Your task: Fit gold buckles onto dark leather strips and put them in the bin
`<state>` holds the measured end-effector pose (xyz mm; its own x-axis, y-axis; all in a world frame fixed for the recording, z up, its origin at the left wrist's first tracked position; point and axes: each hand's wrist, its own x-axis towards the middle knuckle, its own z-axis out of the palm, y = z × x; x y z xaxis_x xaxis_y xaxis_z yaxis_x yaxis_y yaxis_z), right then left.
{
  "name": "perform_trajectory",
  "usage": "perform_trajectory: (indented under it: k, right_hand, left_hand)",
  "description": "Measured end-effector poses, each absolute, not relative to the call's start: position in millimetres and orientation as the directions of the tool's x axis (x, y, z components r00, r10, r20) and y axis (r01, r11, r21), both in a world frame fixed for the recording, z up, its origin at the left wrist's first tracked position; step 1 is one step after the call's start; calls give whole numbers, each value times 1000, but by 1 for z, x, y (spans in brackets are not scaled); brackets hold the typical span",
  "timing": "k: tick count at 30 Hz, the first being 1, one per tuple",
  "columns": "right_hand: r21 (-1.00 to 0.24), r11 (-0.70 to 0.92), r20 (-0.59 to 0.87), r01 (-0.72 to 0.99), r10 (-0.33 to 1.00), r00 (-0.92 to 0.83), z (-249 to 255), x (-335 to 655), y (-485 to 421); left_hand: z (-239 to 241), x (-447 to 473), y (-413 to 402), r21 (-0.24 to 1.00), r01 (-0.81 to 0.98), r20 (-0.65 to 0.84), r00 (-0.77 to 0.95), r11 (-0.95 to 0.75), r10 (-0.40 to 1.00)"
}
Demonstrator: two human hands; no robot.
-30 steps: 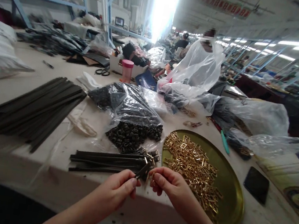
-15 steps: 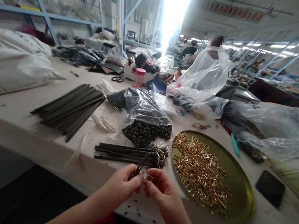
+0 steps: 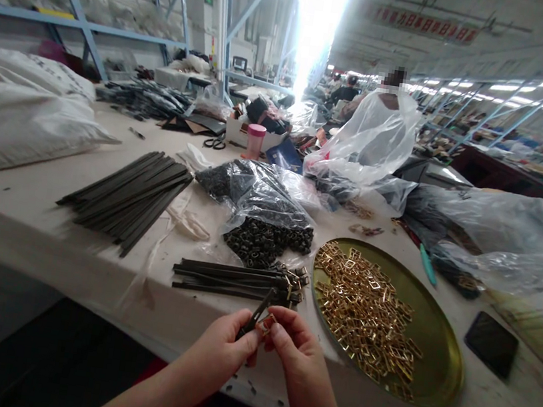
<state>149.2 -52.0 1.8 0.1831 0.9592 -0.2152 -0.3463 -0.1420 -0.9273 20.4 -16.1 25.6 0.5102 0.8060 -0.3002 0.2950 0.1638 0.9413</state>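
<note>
At the table's front edge, my left hand [image 3: 229,344] is closed on a dark strap [image 3: 260,311] whose end sticks up past the thumb. Pinched between the thumb and fingers of my right hand [image 3: 293,343] is a small gold buckle [image 3: 265,324], close against the left fingertips. Whether the strap passes through the buckle I cannot tell. Just beyond the hands lie straps with gold buckles on their right ends [image 3: 225,279]. Gold buckles [image 3: 367,311] are heaped on an oval gold tray [image 3: 444,342] to the right.
Black loops [image 3: 266,243] spill from a clear plastic bag [image 3: 267,193]. Loose dark straps [image 3: 126,193] lie fanned at left, near a white sack [image 3: 26,115]. A phone [image 3: 492,342] rests right of the tray. Farther back are scissors [image 3: 215,143], a pink-lidded jar [image 3: 255,139] and a person [image 3: 378,124].
My right hand has turned the gold buckle and brought it against the left fingertips. Both hands have shifted slightly to the right, the strap still in the left.
</note>
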Motion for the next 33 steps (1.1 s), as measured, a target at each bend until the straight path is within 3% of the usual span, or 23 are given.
perform_trajectory:
  k: [11, 23, 33]
  right_hand:
    - [-961, -155, -178, -227, 981, 83, 1, 154, -45]
    - [-903, -235, -259, -359, 966, 19, -17, 154, -41]
    - [-896, -249, -254, -367, 967, -37, -14, 154, -46]
  left_hand:
    - [25, 16, -2, 942, 290, -297, 478, 171, 827]
    - [29, 11, 2, 889, 457, -301, 582, 2, 756]
    - [24, 7, 1, 878, 478, -328, 586, 11, 741]
